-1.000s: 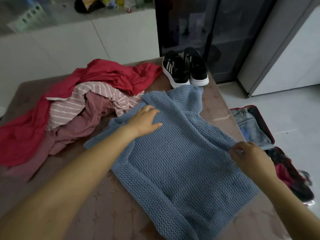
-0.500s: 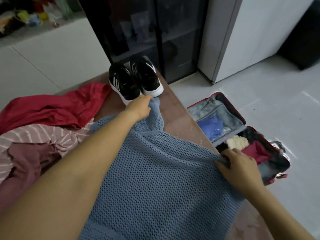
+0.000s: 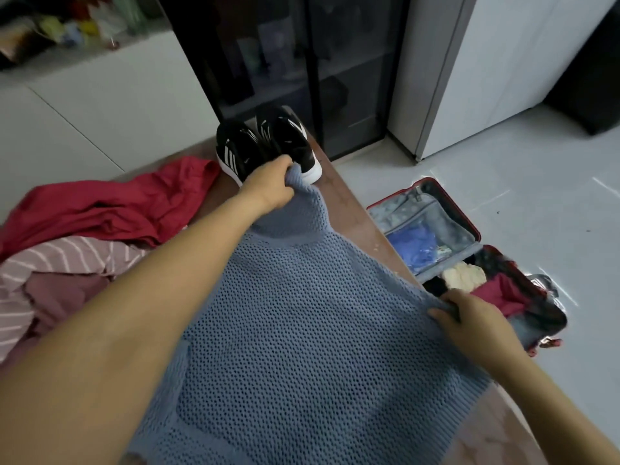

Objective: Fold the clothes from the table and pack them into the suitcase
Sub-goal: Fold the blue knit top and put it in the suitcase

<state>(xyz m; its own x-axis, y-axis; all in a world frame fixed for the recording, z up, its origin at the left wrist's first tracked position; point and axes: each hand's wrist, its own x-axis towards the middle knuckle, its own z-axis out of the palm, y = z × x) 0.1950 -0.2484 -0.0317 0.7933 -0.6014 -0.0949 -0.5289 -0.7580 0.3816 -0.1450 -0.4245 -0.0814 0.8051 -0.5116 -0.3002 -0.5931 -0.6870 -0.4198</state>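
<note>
Early-mid stage: blue knit sweater (image 3: 302, 330) lies spread on table (image 3: 352, 223), left hand (image 3: 271, 186) clenching its far end, right hand (image 3: 469, 317) pinching its side, fold unfinished; red/striped pile (image 3: 84, 236) untouched, suitcase (image 3: 469, 229) w/ few items already.

Black sneakers (image 3: 265, 147) before glass cabinet (image 3: 302, 62)

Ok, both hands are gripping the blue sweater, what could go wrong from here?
The left hand grips the far end of the sweater right by the shoes, so a tug may knock them off the table corner. The right hand holds its side at the table edge beside the open suitcase; the sweater could slip off unfolded. Pulling both ways may stretch the loose knit.
</note>
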